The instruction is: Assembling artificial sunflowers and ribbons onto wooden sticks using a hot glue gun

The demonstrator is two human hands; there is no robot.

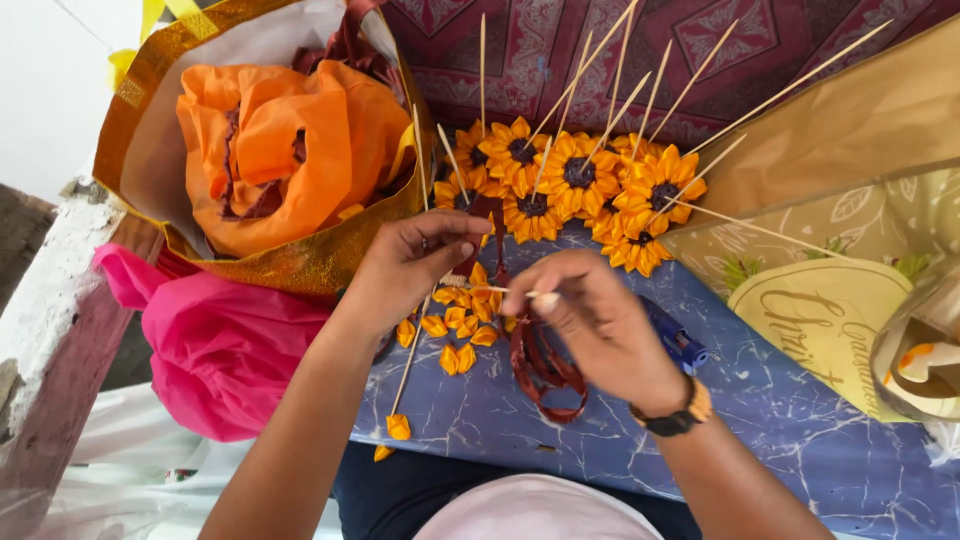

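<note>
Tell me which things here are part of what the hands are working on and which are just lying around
In use:
left hand and right hand, pinching a thin wooden stick
loose yellow petals
dark red ribbon
finished sunflowers on sticks

Lying about:
gold bag with orange plastic
pink plastic bag
blue tool, partly hidden
patterned paper bag

Yellow-orange sunflowers with dark centres, blue marbled board, pink bag, gold-trimmed bag.
</note>
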